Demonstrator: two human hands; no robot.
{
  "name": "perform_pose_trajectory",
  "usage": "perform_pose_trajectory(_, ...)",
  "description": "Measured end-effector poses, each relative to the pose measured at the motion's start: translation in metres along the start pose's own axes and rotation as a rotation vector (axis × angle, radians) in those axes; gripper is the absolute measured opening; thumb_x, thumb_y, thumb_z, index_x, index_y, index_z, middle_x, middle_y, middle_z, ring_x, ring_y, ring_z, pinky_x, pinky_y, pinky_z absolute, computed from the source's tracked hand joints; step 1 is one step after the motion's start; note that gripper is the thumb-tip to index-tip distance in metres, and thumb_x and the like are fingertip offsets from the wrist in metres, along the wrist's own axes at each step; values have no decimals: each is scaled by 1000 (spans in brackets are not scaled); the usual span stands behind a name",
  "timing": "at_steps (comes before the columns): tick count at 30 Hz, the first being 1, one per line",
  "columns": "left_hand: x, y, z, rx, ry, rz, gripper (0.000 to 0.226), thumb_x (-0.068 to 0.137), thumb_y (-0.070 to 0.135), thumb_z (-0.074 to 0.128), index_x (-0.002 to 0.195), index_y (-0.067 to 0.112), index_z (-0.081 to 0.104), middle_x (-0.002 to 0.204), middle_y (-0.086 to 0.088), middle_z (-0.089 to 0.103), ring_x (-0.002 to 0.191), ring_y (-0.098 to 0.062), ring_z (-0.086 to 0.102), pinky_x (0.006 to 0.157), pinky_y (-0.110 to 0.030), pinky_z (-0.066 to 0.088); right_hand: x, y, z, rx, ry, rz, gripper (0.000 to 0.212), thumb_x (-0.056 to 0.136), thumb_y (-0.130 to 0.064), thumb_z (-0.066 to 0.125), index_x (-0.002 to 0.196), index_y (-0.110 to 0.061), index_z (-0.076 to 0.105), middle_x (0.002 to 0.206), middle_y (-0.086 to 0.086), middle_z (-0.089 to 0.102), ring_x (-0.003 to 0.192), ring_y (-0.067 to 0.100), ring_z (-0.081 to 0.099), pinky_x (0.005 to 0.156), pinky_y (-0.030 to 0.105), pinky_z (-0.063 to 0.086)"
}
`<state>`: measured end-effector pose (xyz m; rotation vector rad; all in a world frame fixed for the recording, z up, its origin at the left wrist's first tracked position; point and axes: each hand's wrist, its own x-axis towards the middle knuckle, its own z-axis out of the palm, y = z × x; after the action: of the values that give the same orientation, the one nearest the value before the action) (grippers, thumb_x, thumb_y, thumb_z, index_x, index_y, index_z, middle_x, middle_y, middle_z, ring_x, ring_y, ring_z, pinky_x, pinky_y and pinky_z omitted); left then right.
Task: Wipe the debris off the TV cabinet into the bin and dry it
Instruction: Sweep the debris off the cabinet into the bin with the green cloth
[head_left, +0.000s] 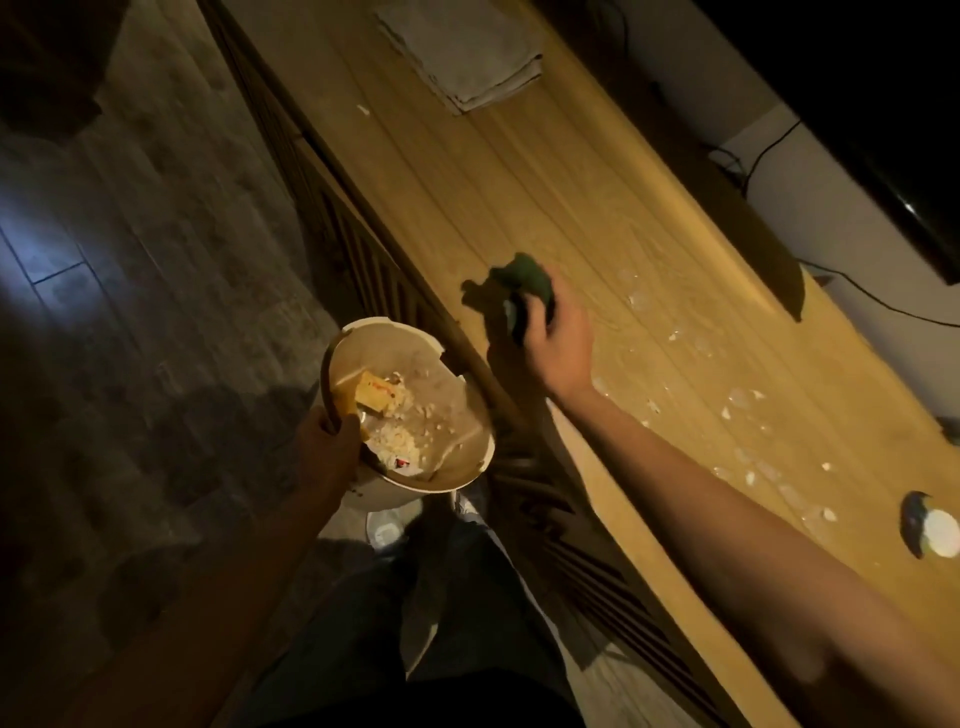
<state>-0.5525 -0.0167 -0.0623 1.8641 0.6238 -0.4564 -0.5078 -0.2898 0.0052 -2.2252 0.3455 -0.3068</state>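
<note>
**Green cloth gripped above a littered wooden counter**

Green and crumpled, the wiping cloth (524, 280) sits in the grip of the right hand (558, 340), whose fingers curl round it just over the front part of the pale yellow-wood TV cabinet counter (467, 171). The left hand (327, 447) holds the rim of a round cream plastic bin (467, 457), its grip curled over the edge, keeping the bin just below the counter's front edge. Inside the bin lie white scraps and a yellow wrapper (371, 397). White flaky debris (737, 397) is scattered over the counter to the right of the cloth. Farther along the counter rests a folded grey towel (462, 52).
</note>
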Motion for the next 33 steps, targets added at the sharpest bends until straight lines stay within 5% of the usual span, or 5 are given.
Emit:
perform_pose_trajectory(11,1,-24,21,-94,98,6,17,79,34,75,87,20,71,79,-4,70,76,-22,68,59,-30,53,135,157,-170,-390,202,295,42,107,-21,49,147,-36,46,146,0,59,135,24,55,115,48,44)
perform_pose_trajectory(15,7,-35,28,-94,219,24,25,61,44,68,72,21,67,53,11,62,48,2,56,46,-22,46,164,202,-202,-494,180,418,34,108,-23,49,142,-21,52,137,13,62,125,34,61,104,49,51)
perform_pose_trajectory(20,16,-51,24,-73,260,58,18,68,45,65,66,27,64,54,8,58,52,-4,51,56,-32,43,174,230,-192,-569,50,468,34,109,-23,46,141,-14,54,134,18,63,121,40,60,103,52,50)
perform_pose_trajectory(23,16,-46,27,-50,249,102,14,68,40,64,61,28,63,50,11,55,47,3,46,45,-22,39,173,231,-178,-574,70,468,36,107,-29,46,142,-19,53,136,16,63,123,41,60,105,54,49)
perform_pose_trajectory(33,18,-38,25,-49,220,24,8,76,24,72,72,21,65,67,-3,67,62,-17,64,57,-29,52,129,182,-115,-515,43,145,43,97,-34,46,140,-41,44,142,-5,60,127,22,59,107,42,49)
